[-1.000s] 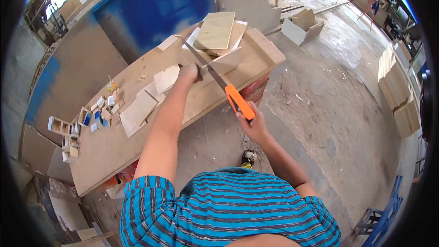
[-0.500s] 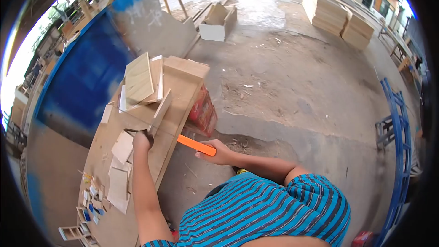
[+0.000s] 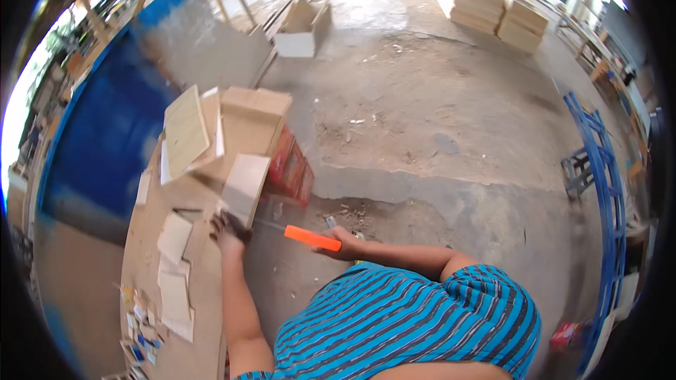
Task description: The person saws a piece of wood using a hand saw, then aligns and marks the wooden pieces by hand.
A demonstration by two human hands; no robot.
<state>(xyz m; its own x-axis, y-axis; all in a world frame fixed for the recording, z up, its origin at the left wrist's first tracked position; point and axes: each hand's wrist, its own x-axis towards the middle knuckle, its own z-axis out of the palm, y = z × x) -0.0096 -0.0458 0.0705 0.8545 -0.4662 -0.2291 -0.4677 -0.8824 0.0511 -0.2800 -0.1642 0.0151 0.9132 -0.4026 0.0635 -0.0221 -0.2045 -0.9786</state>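
My left hand [image 3: 230, 230] rests at the near end of a pale wooden board [image 3: 246, 179], its fingers spread and touching or very close to the board. That board lies flat along the right edge of the wooden tabletop [image 3: 204, 309]. Beyond the table's edge, my right hand [image 3: 343, 243] is wrapped round the bright orange handle of a thin-bladed tool [image 3: 310, 238]. Its narrow grey blade points left toward the board, and the blade's far end cannot be made out. Several cut wood pieces [image 3: 174, 238] lie left of my left hand.
Stacked panels [image 3: 186, 134] sit at the table's far end. A red crate [image 3: 290, 169] stands beneath the table's right side. Small offcuts [image 3: 144, 338] litter the near left. A blue-painted panel [image 3: 105, 141] rises behind the table; a blue metal frame [image 3: 605, 204] stands far right.
The board beside my left hand has gone from standing on edge to lying flat. My left hand's fingers have spread. The orange-handled tool has drawn back from over the table toward the right.
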